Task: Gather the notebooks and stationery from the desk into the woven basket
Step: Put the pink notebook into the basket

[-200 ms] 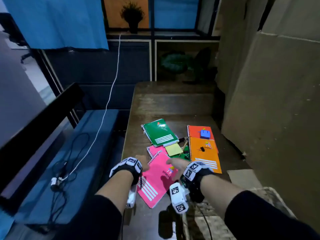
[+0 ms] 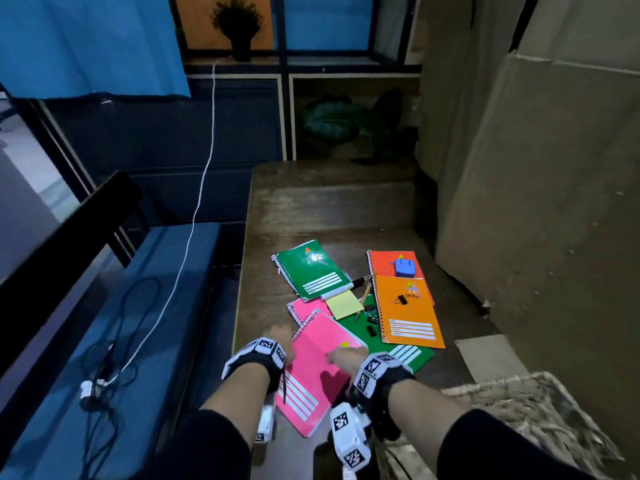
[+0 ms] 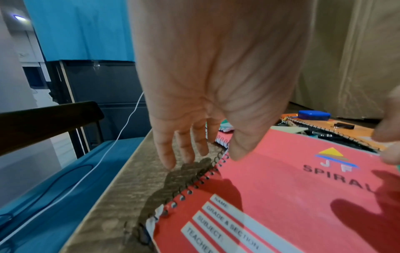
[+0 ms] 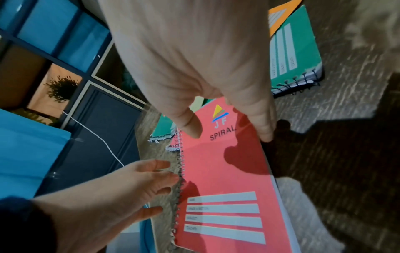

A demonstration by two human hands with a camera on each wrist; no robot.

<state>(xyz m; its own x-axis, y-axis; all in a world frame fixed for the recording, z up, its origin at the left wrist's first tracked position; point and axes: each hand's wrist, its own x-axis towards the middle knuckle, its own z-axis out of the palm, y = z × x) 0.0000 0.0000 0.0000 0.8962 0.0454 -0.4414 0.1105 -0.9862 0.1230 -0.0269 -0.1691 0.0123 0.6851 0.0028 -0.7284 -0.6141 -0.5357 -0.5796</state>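
A pink spiral notebook (image 2: 318,368) lies tilted at the desk's near left corner. My right hand (image 2: 341,356) pinches its far right edge, thumb on the cover and fingers underneath (image 4: 229,133). My left hand (image 2: 280,337) is spread beside the spiral binding, fingers straight, with the thumb touching the cover (image 3: 203,154). Further back lie a green notebook (image 2: 308,268), a second pink notebook (image 2: 304,308), a yellow sticky pad (image 2: 344,304), an orange notebook (image 2: 408,313) and a red-orange notebook (image 2: 384,259). The woven basket (image 2: 519,403) stands at the near right.
Another green notebook (image 2: 398,355) lies under the pink and orange ones. A blue case (image 2: 404,267), a black binder clip (image 2: 401,299) and pens sit among the books. Cardboard sheets (image 2: 536,202) wall the desk's right side. A blue bench (image 2: 121,323) with cables runs along the left.
My right hand has drawn slightly nearer with the pink notebook's edge, showing more of the green notebook beneath. The left hand stays by the spiral.
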